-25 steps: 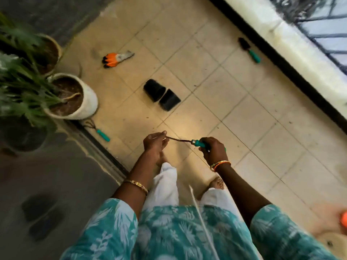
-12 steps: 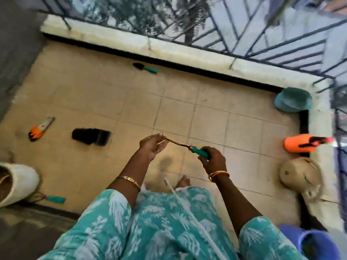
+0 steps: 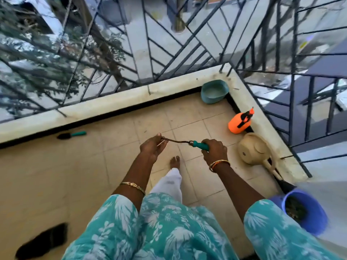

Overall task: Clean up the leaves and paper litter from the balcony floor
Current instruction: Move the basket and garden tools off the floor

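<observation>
One purple bucket (image 3: 308, 214) at floor's right edge holds dark debris; right hand (image 3: 214, 150) clamps tool (image 3: 187, 143) handle, left hand (image 3: 153, 148) pinches its metal tip.

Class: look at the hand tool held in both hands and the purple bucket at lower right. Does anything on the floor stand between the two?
Nothing visible does. The teal-handled hand tool is above bare beige floor tiles, with open tiles toward the purple bucket.

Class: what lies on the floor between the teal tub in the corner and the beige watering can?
The head view shows an orange spray bottle against the ledge, between teal tub and watering can.
</observation>
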Demonstrator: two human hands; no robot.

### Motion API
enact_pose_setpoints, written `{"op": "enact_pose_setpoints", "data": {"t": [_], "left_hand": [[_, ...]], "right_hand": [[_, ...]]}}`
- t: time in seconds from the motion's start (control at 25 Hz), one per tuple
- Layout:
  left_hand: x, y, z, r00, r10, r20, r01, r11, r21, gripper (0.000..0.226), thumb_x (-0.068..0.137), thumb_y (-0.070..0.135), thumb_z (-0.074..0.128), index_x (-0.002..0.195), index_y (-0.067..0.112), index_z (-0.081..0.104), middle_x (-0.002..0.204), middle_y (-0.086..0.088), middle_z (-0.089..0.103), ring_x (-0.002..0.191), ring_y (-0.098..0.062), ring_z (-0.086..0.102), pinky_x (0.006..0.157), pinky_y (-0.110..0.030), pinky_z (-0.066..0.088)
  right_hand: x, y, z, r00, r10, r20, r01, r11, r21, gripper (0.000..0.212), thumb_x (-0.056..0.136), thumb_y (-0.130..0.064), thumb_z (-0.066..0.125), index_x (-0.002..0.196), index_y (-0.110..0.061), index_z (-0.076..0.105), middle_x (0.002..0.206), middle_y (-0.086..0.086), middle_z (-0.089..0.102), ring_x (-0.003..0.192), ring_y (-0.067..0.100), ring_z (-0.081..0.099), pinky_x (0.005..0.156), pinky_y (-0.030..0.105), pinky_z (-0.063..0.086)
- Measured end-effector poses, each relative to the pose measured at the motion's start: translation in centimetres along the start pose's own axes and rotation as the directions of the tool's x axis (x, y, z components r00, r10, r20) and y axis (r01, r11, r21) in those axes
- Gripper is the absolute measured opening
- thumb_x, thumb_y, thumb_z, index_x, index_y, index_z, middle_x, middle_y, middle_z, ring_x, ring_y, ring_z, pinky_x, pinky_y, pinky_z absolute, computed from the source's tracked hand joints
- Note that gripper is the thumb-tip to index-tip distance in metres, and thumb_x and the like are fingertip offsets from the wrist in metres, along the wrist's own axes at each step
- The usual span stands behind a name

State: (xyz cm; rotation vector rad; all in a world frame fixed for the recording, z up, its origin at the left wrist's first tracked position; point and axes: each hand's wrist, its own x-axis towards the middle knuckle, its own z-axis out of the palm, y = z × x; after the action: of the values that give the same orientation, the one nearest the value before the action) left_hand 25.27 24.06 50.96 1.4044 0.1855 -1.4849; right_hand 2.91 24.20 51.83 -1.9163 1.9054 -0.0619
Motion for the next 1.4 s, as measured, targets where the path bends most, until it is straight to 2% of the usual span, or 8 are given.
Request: {"op": "enact_pose_setpoints", "data": {"t": [0.2,0.52,0.72,0.88,1.0,1.12,1.24,1.4], "left_hand": [[5.7,2.8,14.0,0.998,-0.042,0.043,0.037,0.991,0.128,0.013,0.089,0.000,0.063,0.077,-0.001,0.058,0.078,-0.013,0.061,0.076,-0.023,0.062,0.049,-0.023,0.056],[12.1,5.9,36.1,0.986,-0.040,0.164,-0.024,0.929,0.368,0.010,0.090,0.009,0.065,0.082,0.006,0.059,0.079,-0.004,0.061,0.069,-0.009,0.060,0.063,-0.022,0.059],[18.3,5.9,47.9,0.963,0.004,0.268,-0.160,0.810,0.564,0.023,0.082,0.022,0.075,0.097,0.011,0.062,0.094,-0.003,0.066,0.080,-0.011,0.060,0.058,-0.018,0.053],[25.2,2.6,52.7,0.958,0.068,0.277,-0.269,0.539,0.798,0.049,0.079,0.008,0.076,0.122,-0.002,0.055,0.121,-0.017,0.057,0.082,-0.005,0.053,0.053,-0.006,0.044],[30.4,-0.6,53.1,0.983,0.022,0.180,-0.175,0.372,0.911,0.041,0.076,0.005,0.079,0.112,0.002,0.060,0.110,-0.019,0.061,0.080,-0.015,0.060,0.066,-0.018,0.046],[36.7,-3.9,53.8,0.991,-0.087,0.100,-0.058,0.390,0.919,0.032,0.074,0.010,0.078,0.097,0.020,0.057,0.089,-0.004,0.056,0.088,-0.024,0.052,0.069,-0.032,0.044],[43.4,-6.7,54.5,0.996,-0.055,0.071,-0.051,0.307,0.950,0.025,0.087,0.006,0.062,0.105,0.020,0.053,0.094,0.000,0.059,0.082,-0.009,0.060,0.075,-0.023,0.049],[55.7,-11.0,53.1,0.994,0.104,-0.026,-0.001,0.250,0.968,0.038,0.090,0.016,0.061,0.126,0.008,0.052,0.118,-0.015,0.062,0.104,-0.029,0.061,0.085,-0.030,0.047]], "right_hand": [[11.3,2.7,-4.7,0.996,0.077,-0.033,-0.079,0.995,-0.054,0.030,0.087,-0.021,0.057,0.117,-0.016,0.058,0.115,0.009,0.058,0.112,0.031,0.046,0.088,0.037,0.039],[27.3,8.0,-11.4,0.990,0.137,-0.016,-0.137,0.990,0.022,0.029,0.087,-0.027,0.061,0.111,-0.011,0.061,0.110,0.016,0.058,0.109,0.036,0.048,0.086,0.037,0.040],[39.9,13.1,-13.7,0.975,0.215,0.060,-0.223,0.925,0.308,0.023,0.083,-0.016,0.066,0.099,0.001,0.068,0.101,0.024,0.064,0.101,0.037,0.057,0.084,0.037,0.039],[49.3,17.8,-15.0,0.895,0.391,0.215,-0.444,0.739,0.507,0.027,0.082,-0.015,0.070,0.104,0.001,0.068,0.105,0.021,0.068,0.103,0.031,0.060,0.086,0.031,0.040],[56.4,21.0,-13.5,0.804,0.416,0.425,-0.595,0.566,0.570,0.015,0.084,-0.013,0.067,0.092,0.000,0.068,0.093,0.021,0.067,0.086,0.025,0.067,0.084,0.036,0.053],[62.7,23.7,-9.8,0.706,0.467,0.532,-0.692,0.298,0.658,0.013,0.085,-0.001,0.064,0.074,0.002,0.059,0.070,0.011,0.055,0.042,0.006,0.058,0.049,0.017,0.053],[68.8,26.1,-4.1,0.645,0.455,0.614,-0.728,0.121,0.675,0.011,0.085,0.005,0.061,0.095,0.008,0.059,0.075,0.012,0.055,0.054,0.013,0.055,0.045,0.015,0.049],[76.5,30.3,7.4,0.597,0.470,0.650,-0.759,0.068,0.648,0.021,0.084,0.000,0.064,0.067,-0.006,0.054,0.069,0.008,0.055,0.060,0.015,0.056,0.048,0.017,0.051]]}}
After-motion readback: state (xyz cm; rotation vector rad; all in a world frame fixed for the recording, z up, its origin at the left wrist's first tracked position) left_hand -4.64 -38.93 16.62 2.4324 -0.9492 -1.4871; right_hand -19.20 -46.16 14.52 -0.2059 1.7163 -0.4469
